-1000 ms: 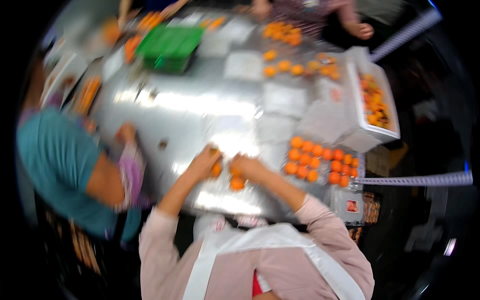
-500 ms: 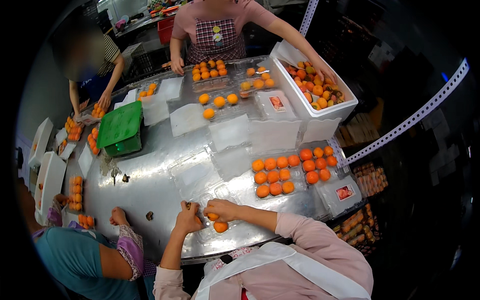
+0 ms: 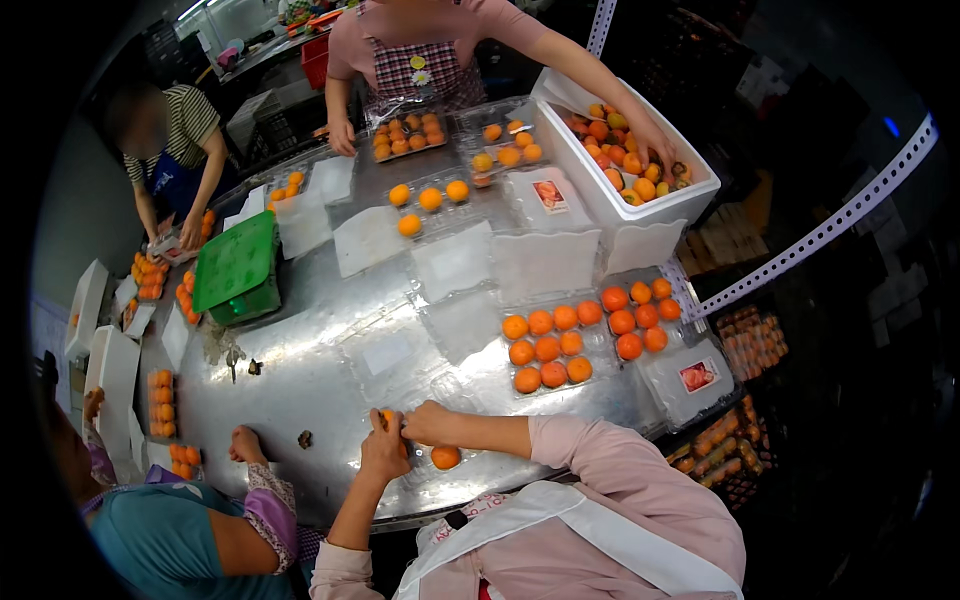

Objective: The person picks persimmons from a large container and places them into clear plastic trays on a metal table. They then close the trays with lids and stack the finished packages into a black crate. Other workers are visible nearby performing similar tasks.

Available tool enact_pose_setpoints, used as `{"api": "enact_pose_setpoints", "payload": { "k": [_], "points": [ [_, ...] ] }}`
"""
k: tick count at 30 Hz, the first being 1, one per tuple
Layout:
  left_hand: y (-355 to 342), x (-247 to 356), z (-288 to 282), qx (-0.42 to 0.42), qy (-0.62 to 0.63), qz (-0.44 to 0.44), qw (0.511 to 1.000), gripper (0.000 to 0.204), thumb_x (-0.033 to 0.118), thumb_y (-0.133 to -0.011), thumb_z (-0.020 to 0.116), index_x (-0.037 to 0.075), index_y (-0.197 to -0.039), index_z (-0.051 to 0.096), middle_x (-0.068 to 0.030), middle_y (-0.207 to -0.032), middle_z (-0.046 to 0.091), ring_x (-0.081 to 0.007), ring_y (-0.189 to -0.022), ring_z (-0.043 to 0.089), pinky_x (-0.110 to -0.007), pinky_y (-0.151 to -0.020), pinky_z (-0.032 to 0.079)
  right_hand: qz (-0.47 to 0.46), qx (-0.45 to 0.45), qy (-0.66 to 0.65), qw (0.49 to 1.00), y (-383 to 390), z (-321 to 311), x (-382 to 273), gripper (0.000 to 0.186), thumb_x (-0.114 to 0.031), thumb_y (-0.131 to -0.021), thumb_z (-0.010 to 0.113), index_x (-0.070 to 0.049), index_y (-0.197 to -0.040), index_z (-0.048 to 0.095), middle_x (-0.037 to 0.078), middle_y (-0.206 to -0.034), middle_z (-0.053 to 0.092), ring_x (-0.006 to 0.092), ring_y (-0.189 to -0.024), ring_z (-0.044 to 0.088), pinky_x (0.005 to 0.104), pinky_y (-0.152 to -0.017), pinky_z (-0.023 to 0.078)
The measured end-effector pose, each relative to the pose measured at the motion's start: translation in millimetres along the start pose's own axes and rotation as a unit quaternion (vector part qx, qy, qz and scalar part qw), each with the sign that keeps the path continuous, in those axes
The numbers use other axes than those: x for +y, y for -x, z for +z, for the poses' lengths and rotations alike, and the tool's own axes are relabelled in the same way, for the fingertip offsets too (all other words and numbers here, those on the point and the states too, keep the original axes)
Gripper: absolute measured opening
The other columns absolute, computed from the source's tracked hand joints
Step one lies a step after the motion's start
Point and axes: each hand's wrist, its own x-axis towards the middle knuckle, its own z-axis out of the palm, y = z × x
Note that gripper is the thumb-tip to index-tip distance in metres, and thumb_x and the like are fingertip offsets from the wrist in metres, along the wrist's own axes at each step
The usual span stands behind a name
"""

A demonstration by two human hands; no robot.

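My left hand (image 3: 383,450) is closed around an orange persimmon (image 3: 387,416), which shows between its fingers and thumb. My right hand (image 3: 430,424) is curled beside it, fingertips against the left hand; whatever it pinches is hidden. Just below the right hand, a single persimmon (image 3: 445,457) sits in a clear plastic tray near the table's front edge. Beyond my hands lies an open clear tray with a white pad (image 3: 388,354). To the right, a clear tray of persimmons (image 3: 547,348) stands filled in rows, and a second persimmon group (image 3: 640,319) adjoins it.
Across the metal table (image 3: 300,370), a co-worker reaches into a white foam box (image 3: 640,212) of persimmons. A green bin (image 3: 238,268) stands left, with dark scraps (image 3: 304,439) nearer me. Another co-worker's hand (image 3: 246,445) rests close on my left. A perforated post (image 3: 830,220) rises at right.
The persimmon that was in my right hand now shows in my left. My right hand has moved slightly left. At far left, a co-worker has lifted a package.
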Motion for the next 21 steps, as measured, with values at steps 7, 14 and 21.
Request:
{"api": "enact_pose_setpoints", "payload": {
  "k": [7,14,21],
  "points": [
    [-1,-10,3,0.027,0.036,0.006,0.999,0.075,0.014,-0.047,0.075,0.014,-0.114,0.043,-0.0262,-0.119,0.031,-0.042,-0.078,0.058,-0.045,-0.067,0.052,-0.082,-0.028,-0.01,0.996,20,-33,12,0.03,-0.016,-0.069,0.062,-0.013,-0.098,0.06,0.014,-0.098,0.055,0.0302,-0.079,0.062,0.0398,-0.064,0.05],
    [-11,-20,5,-0.014,0.056,-0.001,0.998,0.069,0.02,-0.047,0.074,0.014,-0.109,0.044,-0.0243,-0.112,0.039,-0.0431,-0.085,0.056,-0.044,-0.071,0.052,-0.067,-0.002,-0.1,0.993,24,-23,19,0.036,-0.015,-0.063,0.067,-0.014,-0.097,0.059,0.013,-0.095,0.053,0.0321,-0.08,0.06,0.0415,-0.068,0.048],
    [-13,-35,10,-0.019,0.077,0.025,0.997,0.072,0.016,-0.051,0.071,0.014,-0.117,0.041,-0.0259,-0.119,0.034,-0.0438,-0.088,0.056,-0.044,-0.074,0.051,-0.06,0.067,-0.324,0.942,32,-27,33,0.044,-0.021,-0.057,0.074,-0.013,-0.097,0.058,0.012,-0.092,0.057,0.0306,-0.084,0.057,0.0389,-0.074,0.046]
  ]
}}
